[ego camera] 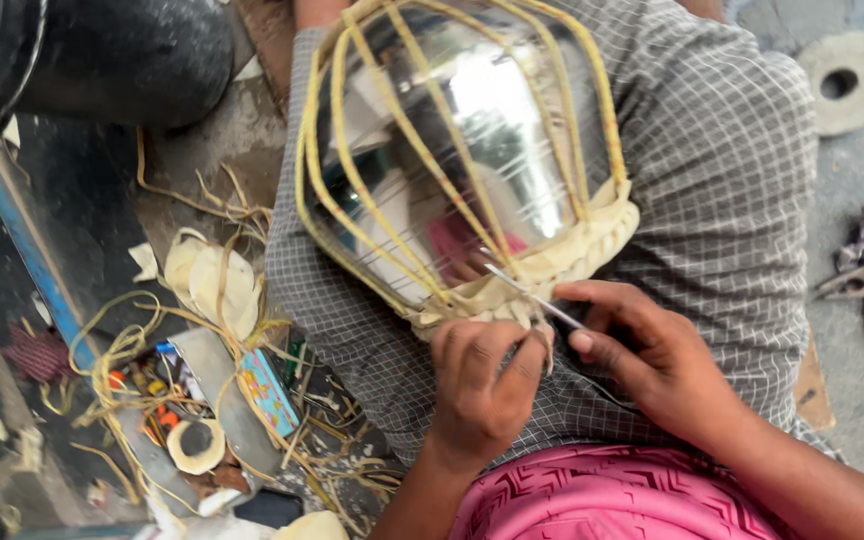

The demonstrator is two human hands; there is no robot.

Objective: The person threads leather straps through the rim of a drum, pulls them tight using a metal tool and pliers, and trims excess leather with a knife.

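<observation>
The right hand [657,360] pinches a thin metal tool [532,295], its tip in the woven cane band [562,255] around a shiny steel pot [492,130]; the left hand [477,375] grips the band's edge; the pot rests on a checked-cloth lap [722,160]

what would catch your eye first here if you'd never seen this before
The shiny steel pot on the checked cloth at centre, caged in yellow cane strips. At its woven rim, the right hand works a thin metal tool beside the left hand. Cane scraps litter the floor at left.
</observation>
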